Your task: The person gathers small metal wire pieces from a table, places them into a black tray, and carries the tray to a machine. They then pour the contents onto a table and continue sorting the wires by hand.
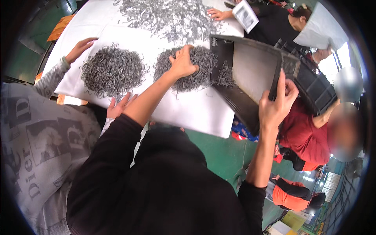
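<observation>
My left hand [182, 63] rests on the middle pile of small grey metal hooks [203, 62], its fingers spread and slightly curved over the near top of the heap. With my right hand [276, 100] I grip the rim of a black plastic crate [243, 102], which is tipped on its side at the table's right edge. The crate's open side faces the pile, and some loose hooks [225, 76] lie at its mouth. A pale flat lining shows inside it.
Another hook pile [113, 71] stands on the left, between a co-worker's two hands [80, 49]. Grey metal pieces [168, 17] spread across the far white table [196, 113], where another person's hand [219, 15] reaches in. More black crates [313, 84] and several people are at the right.
</observation>
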### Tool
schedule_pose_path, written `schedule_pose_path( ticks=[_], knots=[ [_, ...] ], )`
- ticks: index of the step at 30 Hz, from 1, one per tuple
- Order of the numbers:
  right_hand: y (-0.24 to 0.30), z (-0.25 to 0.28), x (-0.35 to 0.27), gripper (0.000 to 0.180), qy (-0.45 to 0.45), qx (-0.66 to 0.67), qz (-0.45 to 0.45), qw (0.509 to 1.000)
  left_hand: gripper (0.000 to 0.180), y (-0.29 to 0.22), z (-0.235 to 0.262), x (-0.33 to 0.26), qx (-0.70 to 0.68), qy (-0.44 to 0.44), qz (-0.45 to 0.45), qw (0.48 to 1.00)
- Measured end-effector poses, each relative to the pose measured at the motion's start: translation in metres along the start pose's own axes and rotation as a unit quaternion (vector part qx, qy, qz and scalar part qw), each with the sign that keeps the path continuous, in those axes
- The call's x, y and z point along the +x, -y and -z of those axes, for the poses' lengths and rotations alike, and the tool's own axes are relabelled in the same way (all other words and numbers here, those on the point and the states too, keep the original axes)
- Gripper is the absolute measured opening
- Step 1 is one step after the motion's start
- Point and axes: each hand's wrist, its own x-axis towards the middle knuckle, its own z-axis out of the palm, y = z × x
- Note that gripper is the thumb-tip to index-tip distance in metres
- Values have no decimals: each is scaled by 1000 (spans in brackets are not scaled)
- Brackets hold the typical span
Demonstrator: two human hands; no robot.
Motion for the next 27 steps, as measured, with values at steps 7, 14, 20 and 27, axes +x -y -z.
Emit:
schedule_pose_path(
  ticks=[7, 14, 20, 27],
  knots=[
    [-25, 0, -8, 72, -40, 11, 3, 999, 54, -62, 26, 9, 252, 11, -7, 968],
    [-29, -1, -6, 74, -41, 7, 5, 999, 61, -116, -12, 32, -206, 65, -18, 976],
    [-30, 6, -5, 75, -30, 5, -10, 999, 39, -115, -48, 42, -760, 198, 199, 586],
    [-42, 9, -8, 75, -20, 17, -17, 1000, 27, -117, -52, 41, -788, 155, 190, 565]
  ],
)
